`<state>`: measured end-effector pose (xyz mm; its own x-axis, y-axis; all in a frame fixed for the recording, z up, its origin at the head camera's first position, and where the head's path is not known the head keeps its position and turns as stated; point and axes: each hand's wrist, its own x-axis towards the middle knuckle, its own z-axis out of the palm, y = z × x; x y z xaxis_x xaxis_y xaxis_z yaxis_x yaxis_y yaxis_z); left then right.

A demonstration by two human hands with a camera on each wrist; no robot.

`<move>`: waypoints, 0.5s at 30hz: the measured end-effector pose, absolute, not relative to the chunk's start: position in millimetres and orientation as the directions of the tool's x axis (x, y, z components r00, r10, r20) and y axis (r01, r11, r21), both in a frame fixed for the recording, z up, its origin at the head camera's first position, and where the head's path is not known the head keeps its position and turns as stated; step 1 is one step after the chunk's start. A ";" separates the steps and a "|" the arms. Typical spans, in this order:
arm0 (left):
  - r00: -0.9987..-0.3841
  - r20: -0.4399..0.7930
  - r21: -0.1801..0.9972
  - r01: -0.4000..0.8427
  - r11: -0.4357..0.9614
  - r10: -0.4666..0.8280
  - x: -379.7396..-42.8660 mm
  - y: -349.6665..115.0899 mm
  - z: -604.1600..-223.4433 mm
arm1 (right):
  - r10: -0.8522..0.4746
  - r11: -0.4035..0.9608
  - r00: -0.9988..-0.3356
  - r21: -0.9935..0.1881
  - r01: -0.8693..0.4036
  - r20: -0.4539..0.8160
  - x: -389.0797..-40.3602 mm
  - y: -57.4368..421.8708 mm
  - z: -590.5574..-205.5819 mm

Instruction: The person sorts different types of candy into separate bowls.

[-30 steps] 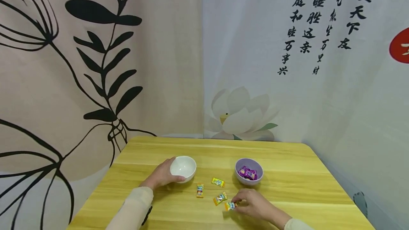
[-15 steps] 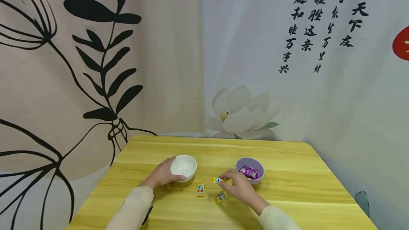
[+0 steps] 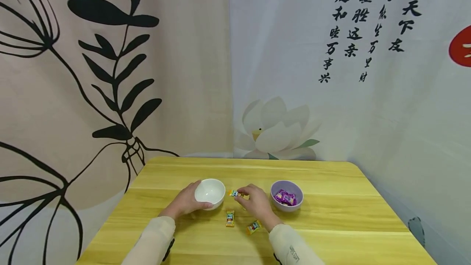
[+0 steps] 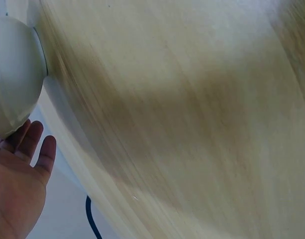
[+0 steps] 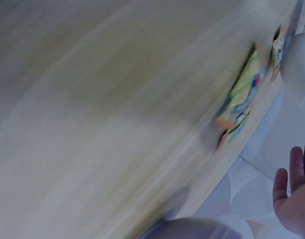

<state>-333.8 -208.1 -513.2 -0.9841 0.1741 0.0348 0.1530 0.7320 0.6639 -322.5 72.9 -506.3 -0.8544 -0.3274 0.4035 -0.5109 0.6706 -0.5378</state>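
In the head view my left hand (image 3: 185, 200) grips a white bowl (image 3: 210, 191) by its left side, thumb at the front. That bowl (image 4: 15, 69) also fills the upper left corner of the left wrist view. My right hand (image 3: 256, 203) pinches a small yellow wrapped candy (image 3: 234, 193) just right of the white bowl's rim. On the table nearer me lie a yellow candy (image 3: 230, 218) and another yellow candy (image 3: 254, 227). The right wrist view is blurred; it has yellow wrappers (image 5: 242, 94) on the table and the loose fingers of my right hand (image 5: 294, 186).
A purple bowl (image 3: 287, 205) holding purple-wrapped candies (image 3: 285, 197) stands right of my right hand. Everything rests on a yellow wood-grain table (image 3: 331, 216). Behind it hangs a printed curtain (image 3: 195, 72).
My right hand has carried the pinched candy from the front right, up and left to beside the white bowl. My left hand keeps its grip. A candy seen near the middle earlier is out of sight.
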 end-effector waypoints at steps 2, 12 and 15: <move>-0.985 0.034 0.666 0.149 0.731 0.170 -333.3 -209.8 -514.7 | -0.333 0.666 -0.852 -0.539 -0.515 0.404 -324.8 63.7 -505.1; -0.984 0.037 0.682 0.151 0.716 0.173 -333.8 -209.9 -512.0 | -0.350 0.669 -0.839 -0.515 -0.535 0.417 -333.3 28.3 -495.5; -0.985 0.030 0.685 0.143 0.714 0.168 -333.2 -209.0 -511.5 | -0.365 0.682 -0.840 -0.499 -0.535 0.402 -334.6 20.6 -494.0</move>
<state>-333.2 -209.0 -511.5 -0.9853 0.1684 0.0296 0.1426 0.7141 0.6853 -334.6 20.6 -494.0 -0.8401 -0.3646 0.4017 -0.5346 0.6821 -0.4990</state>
